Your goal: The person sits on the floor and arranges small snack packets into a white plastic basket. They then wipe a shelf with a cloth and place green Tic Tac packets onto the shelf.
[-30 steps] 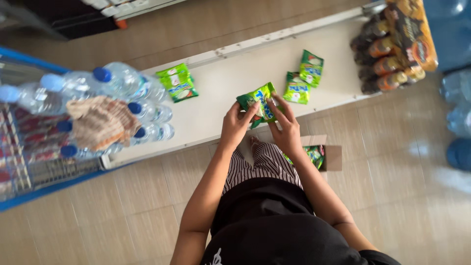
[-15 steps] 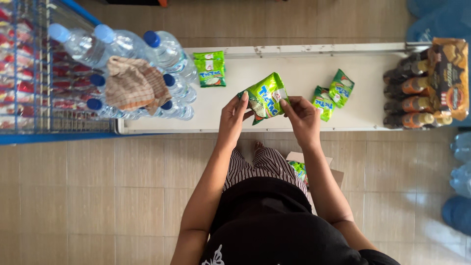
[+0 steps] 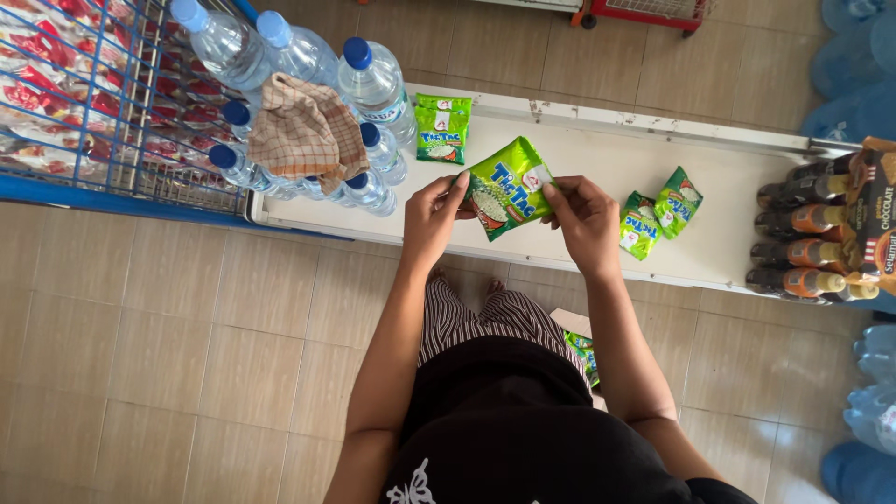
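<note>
Two-handed, holding a green snack packet (image 3: 507, 187) just above the white shelf (image 3: 597, 154), tilted, printed face up. Pinching its left edge with the left hand (image 3: 431, 219) and its upper right corner with the right hand (image 3: 583, 219), fingers of both closed on the wrapper. Judging by that, handling one packet in the midst of laying such packets out on the shelf, with the packet not yet set down. Calling next, probably, for lowering it flat onto the bare stretch between the two green packets on the right (image 3: 663, 219) and the green packets at the back (image 3: 442, 126), then letting go with both hands without nudging either group.

Looking glossy, crinkled and slightly puffed: bright green with a pale picture of the snack low on the front (possibly a small white sticker under the right thumb, though hard to tell). Standing close on the left, water bottles (image 3: 373, 84) under a checked cloth (image 3: 303, 131); lining the right end, brown drink bottles (image 3: 807, 252).
</note>
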